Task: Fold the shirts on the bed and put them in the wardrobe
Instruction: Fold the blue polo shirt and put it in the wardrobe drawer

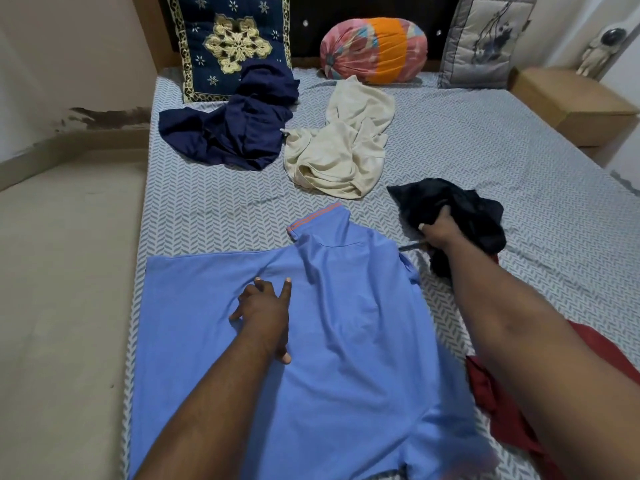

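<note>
A light blue polo shirt point(349, 341) lies spread on the bed point(485, 143), its orange-trimmed collar pointing away from me. My left hand point(265, 313) presses flat on its middle with fingers spread. My right hand point(438, 232) grips a crumpled black shirt point(460, 209) just right of the blue shirt's collar. Farther back lie a crumpled navy shirt point(235, 129) and a cream shirt point(343, 147). A red garment point(498, 407) shows under my right forearm at the bed's near right.
Against the headboard stand a navy embroidered cushion point(228, 39), a pink and orange bolster point(374, 50) and a grey cushion point(485, 39). A wooden bedside table point(568, 102) is at the right. A beige floor point(62, 271) runs along the bed's left side.
</note>
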